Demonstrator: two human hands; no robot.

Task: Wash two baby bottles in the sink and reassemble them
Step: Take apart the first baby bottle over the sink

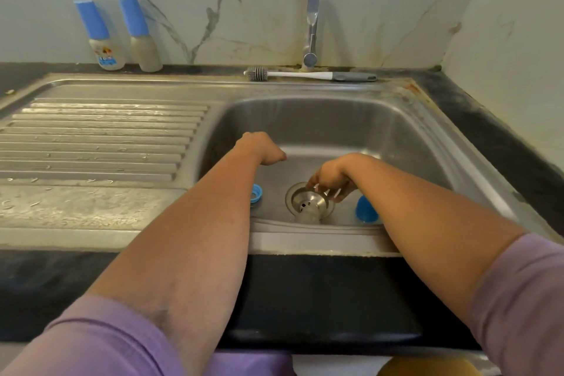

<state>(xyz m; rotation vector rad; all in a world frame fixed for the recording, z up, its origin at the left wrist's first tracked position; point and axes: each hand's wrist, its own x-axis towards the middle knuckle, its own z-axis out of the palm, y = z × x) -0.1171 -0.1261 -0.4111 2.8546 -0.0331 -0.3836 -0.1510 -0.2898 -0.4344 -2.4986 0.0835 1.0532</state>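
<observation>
The right hand (331, 178) pinches the metal drain strainer (309, 203), tilted over the drain at the sink's (305, 119) front edge. The left hand (262, 148) hangs above the basin, fingers curled, apparently holding nothing. A blue ring (256, 193) lies left of the drain; a blue cap (366, 209) lies right. Two baby bottles (122, 36) stand upright at the desk's (503, 143) back-left edge. A bottle brush (308, 74) lies along the sink's rear rim.
</observation>
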